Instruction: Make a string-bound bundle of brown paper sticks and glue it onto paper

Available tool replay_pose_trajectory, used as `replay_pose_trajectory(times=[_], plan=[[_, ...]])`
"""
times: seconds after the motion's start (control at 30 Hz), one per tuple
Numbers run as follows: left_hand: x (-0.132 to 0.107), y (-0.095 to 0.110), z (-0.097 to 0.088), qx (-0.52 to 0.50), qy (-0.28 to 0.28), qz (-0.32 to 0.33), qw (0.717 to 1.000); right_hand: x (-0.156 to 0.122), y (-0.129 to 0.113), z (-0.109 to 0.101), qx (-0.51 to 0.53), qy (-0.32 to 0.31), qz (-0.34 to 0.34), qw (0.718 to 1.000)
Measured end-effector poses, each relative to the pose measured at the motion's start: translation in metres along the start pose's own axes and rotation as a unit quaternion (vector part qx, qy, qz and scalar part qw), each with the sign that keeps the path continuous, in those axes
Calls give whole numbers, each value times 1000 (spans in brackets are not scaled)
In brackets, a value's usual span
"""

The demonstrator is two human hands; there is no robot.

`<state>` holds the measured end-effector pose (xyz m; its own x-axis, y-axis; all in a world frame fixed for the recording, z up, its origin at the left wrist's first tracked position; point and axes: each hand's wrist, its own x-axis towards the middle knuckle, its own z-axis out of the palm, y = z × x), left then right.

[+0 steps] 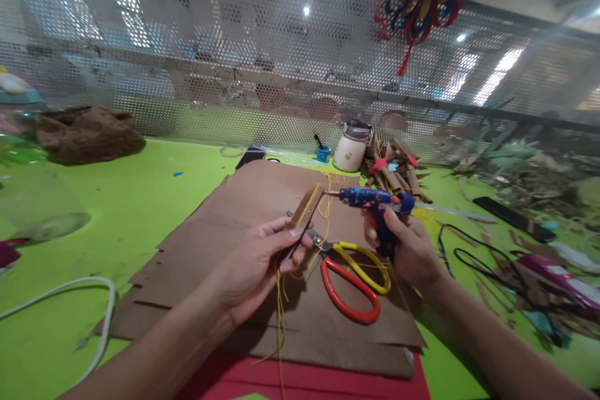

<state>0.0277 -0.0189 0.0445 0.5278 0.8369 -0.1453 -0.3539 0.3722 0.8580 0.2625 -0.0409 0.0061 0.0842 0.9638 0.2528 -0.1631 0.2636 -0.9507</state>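
Observation:
My left hand pinches a narrow folded brown paper strip, with yellow string running along it and trailing below my fingers. In my right hand is a blue glue gun, my fingers wrapped round its handle. The metal nozzle points left and is close to the upper part of the strip; whether it touches, I cannot tell. Beneath my hands, scissors with one red and one yellow handle loop lie on stacked brown paper sheets. My left hand hides part of the blades.
A white lidded jar, a small blue pot and a bundle of brown paper rolls stand at the back. Black cable and paper scraps clutter the right. A brown cloth bag and white cable lie left.

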Motion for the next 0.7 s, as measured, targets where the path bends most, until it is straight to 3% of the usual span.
replay_pose_trajectory(times=[0.13, 0.27, 0.47, 0.7], plan=[[1, -1, -1, 0, -5, -5, 1000, 1, -8, -3, 8, 33, -19, 999], [2, -3, -1, 5, -6, -12, 1000, -7, -9, 1, 1, -17, -15, 1000], [3, -5, 0, 7, -12, -9, 1000, -7, 0, 0, -89, -82, -5, 993], [3, -5, 0, 13, -13, -17, 1000, 12, -4, -14, -35, 40, -21, 998]])
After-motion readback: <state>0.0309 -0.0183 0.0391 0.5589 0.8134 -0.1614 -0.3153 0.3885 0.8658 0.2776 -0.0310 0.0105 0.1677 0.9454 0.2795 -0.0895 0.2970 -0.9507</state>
